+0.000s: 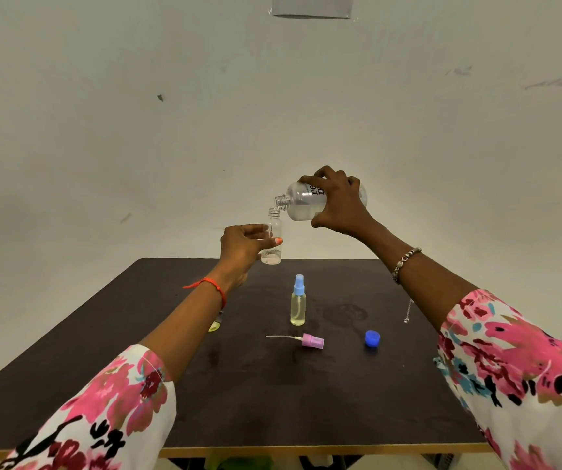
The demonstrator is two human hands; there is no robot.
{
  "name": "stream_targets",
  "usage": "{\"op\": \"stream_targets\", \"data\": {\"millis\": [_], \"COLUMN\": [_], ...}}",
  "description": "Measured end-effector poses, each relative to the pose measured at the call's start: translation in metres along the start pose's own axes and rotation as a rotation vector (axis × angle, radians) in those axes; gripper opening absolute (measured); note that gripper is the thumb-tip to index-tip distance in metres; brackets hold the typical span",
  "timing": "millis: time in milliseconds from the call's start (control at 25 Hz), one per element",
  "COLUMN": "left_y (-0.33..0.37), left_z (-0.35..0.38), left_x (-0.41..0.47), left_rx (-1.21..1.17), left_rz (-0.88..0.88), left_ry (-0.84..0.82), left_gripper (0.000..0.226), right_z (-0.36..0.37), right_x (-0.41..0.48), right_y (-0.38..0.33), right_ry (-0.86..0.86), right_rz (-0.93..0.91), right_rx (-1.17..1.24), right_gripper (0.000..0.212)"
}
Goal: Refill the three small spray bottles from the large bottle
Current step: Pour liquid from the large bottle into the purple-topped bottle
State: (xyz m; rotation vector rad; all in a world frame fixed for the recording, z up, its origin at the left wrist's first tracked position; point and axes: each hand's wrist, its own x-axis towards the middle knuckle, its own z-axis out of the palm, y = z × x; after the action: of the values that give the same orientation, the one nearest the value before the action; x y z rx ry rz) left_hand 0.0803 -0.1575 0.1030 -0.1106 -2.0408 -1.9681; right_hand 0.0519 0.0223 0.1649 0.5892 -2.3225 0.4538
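My right hand [338, 205] grips the large clear bottle [301, 203], tipped on its side with its open neck over the mouth of a small clear bottle [273, 244]. My left hand [244, 249] holds that small uncapped bottle upright above the table's far edge; a little liquid lies at its bottom. A small bottle with a blue spray top [298, 301] stands upright on the table [103, 385], holding yellowish liquid. A pink spray top with its tube [308, 340] lies flat on the table. A yellowish bottle [214, 325] peeks out from behind my left forearm, mostly hidden.
A blue screw cap [372, 338] rests on the dark table to the right of the pink spray top. A thin silver chain [408, 312] lies near my right forearm. A plain wall stands behind the table. Damp marks show on the tabletop.
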Motion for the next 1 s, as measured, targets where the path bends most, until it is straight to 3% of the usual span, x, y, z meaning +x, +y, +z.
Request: {"op": "stream_targets", "data": {"millis": [1000], "left_y": [0.0034], "left_z": [-0.0020], "left_x": [-0.0064], "left_rx": [-0.018], "left_rz": [-0.008], "left_ry": [-0.006], "left_gripper": [0.045], "right_z": [-0.0014], "right_x": [-0.0006], "right_y": [-0.0036], "right_ry": [-0.009], "right_rz": [-0.004], "right_rx": [0.002], "right_gripper": [0.075]}}
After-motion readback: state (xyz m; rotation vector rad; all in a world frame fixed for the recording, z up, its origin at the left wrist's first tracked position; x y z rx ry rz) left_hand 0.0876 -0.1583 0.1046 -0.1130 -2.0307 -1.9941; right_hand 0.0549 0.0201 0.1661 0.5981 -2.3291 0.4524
